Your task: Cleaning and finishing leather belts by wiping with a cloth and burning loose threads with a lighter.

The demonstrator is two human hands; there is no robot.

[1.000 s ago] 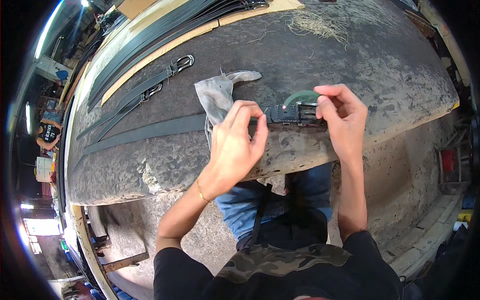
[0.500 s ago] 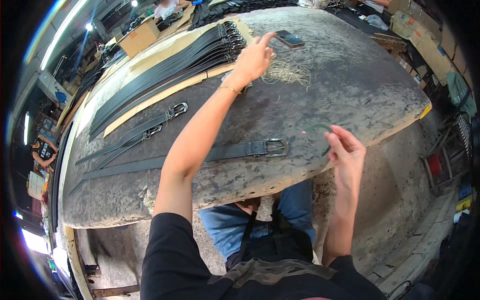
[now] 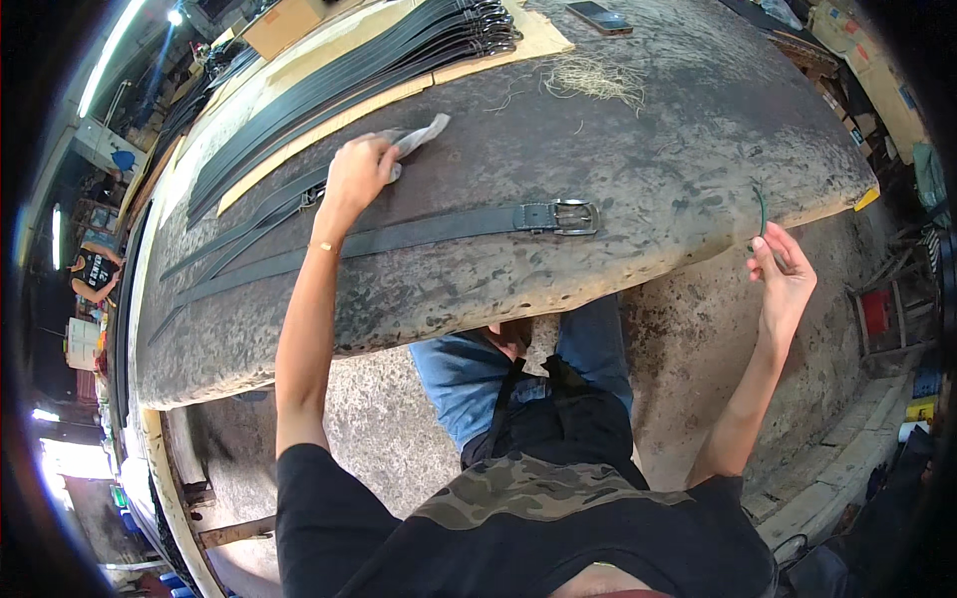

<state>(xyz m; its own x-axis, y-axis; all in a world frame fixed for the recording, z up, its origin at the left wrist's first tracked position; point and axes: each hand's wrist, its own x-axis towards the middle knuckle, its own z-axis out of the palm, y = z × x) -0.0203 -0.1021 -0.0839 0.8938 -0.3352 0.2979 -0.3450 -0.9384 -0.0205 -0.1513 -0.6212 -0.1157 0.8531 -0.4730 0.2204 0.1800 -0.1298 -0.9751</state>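
A crumpled pale grey rag (image 3: 424,137) sticks out of my left hand (image 3: 359,174), whose fingers are closed around it. That hand is over the buckle end of two dark belts (image 3: 244,231), partly hiding them. Nearer to me, a single black belt (image 3: 439,227) lies flat, its silver buckle (image 3: 575,216) pointing right. At the right edge of the table, my right hand (image 3: 785,264) pinches a thin green strip (image 3: 763,207) that stands up from the fingertips.
On cardboard (image 3: 543,38) at the back lies a row of several black belts (image 3: 369,85). To its right are a tangle of pale threads (image 3: 596,80) and a phone (image 3: 599,17). The worn table (image 3: 678,169) has a rounded front edge. A person (image 3: 95,271) is at the far left.
My left hand has come back from near the phone toward the two belts and now has the rag. My right hand has moved right; the green strip, curved before, is now straighter.
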